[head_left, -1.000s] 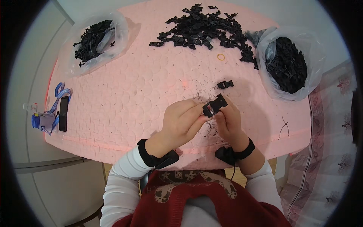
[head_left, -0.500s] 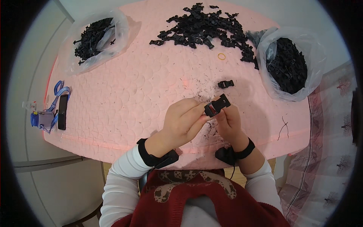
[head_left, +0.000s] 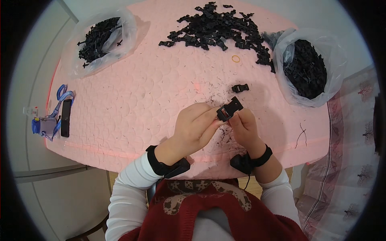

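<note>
A black plastic side-release buckle (head_left: pixel 230 109) is pinched between my two hands over the middle of the table. My left hand (head_left: pixel 197 126) grips its left end with fingers and thumb closed. At its right end, my right hand (head_left: pixel 245 127) has thumb and fingers bent against the buckle; part of that grip is hidden. Just beyond my hands a second black buckle (head_left: pixel 240 88) lies on the pink quilted cover. Thin black scraps (head_left: pixel 225 134) are strewn beneath and around my hands.
A large heap of black buckles (head_left: pixel 219 28) lies at the far side. Clear plastic bags of black parts stand at far left (head_left: pixel 125 44) and right (head_left: pixel 335 76). A yellow rubber band (head_left: pixel 235 59) lies between. A black phone-like slab (head_left: pixel 65 118) and blue lanyard (head_left: pixel 60 96) are at left.
The buckle has tilted slightly, its far end shifting a little to the left. My right fingers have shifted slightly against it; my left hand has barely moved.
</note>
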A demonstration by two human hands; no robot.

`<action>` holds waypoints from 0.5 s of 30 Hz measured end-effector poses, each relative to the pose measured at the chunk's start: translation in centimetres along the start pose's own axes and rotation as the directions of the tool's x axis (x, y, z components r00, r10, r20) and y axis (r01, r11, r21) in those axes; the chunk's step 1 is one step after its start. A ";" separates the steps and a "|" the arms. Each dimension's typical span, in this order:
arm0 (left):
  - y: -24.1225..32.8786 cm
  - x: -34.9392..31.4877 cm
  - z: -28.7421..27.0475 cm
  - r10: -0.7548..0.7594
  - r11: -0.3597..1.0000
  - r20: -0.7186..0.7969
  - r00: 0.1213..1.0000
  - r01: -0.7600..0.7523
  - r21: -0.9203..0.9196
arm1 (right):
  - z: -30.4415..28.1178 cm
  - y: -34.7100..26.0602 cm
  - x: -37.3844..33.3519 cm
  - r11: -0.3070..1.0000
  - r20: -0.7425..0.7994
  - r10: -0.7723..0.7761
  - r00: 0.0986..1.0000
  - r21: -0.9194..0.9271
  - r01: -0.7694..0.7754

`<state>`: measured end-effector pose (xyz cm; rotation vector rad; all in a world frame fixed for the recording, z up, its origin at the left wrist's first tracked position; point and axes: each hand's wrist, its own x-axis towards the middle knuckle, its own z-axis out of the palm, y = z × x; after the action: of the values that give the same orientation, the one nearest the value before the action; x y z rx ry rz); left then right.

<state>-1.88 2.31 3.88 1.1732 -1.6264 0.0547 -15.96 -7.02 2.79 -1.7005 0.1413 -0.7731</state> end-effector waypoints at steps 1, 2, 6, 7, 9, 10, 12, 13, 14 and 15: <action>0.0 0.0 0.0 -0.002 1.000 0.003 1.000 0.002 0.000 | 0.0 0.1 0.0 1.000 0.000 -0.002 1.000 0.007 0.002; 0.0 0.0 0.0 -0.004 1.000 0.005 1.000 0.004 0.000 | 0.0 0.1 0.0 1.000 -0.001 -0.005 1.000 0.015 0.005; 0.0 -0.2 0.1 -0.012 1.000 0.007 1.000 0.012 0.011 | -0.1 0.2 0.1 1.000 -0.001 -0.013 1.000 -0.018 0.013; -0.1 -0.2 0.1 -0.015 1.000 0.006 1.000 0.015 0.016 | -0.2 0.2 0.1 0.999 -0.001 -0.016 1.000 -0.038 0.016; 0.0 -0.1 0.1 -0.019 1.000 0.007 1.000 0.019 0.016 | -0.3 0.2 0.1 0.999 0.005 -0.015 1.000 -0.045 0.015; 0.1 -0.1 0.1 -0.023 1.000 0.006 1.000 0.023 0.017 | -0.3 0.2 0.1 0.999 0.011 -0.014 1.000 -0.052 0.015; 0.2 0.0 0.1 -0.027 0.999 0.006 1.000 0.027 0.017 | -0.6 0.2 0.1 0.998 0.018 -0.014 1.000 -0.059 0.015; 0.2 0.1 0.0 -0.024 1.000 0.017 1.000 0.024 0.016 | -0.8 0.2 0.1 0.999 0.045 0.013 0.999 -0.045 -0.010; 0.2 0.1 -0.1 -0.020 1.000 0.028 0.999 0.020 0.015 | -1.1 0.2 0.2 0.999 0.073 0.038 0.997 -0.032 -0.036; 0.2 0.1 -0.1 -0.017 1.000 0.039 0.999 0.016 0.013 | -1.2 0.2 0.2 0.998 0.101 0.064 0.993 -0.020 -0.062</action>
<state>-1.90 2.39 4.11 1.2041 -1.6525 0.0320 -16.42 -8.12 2.77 -1.7389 0.1305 -0.6390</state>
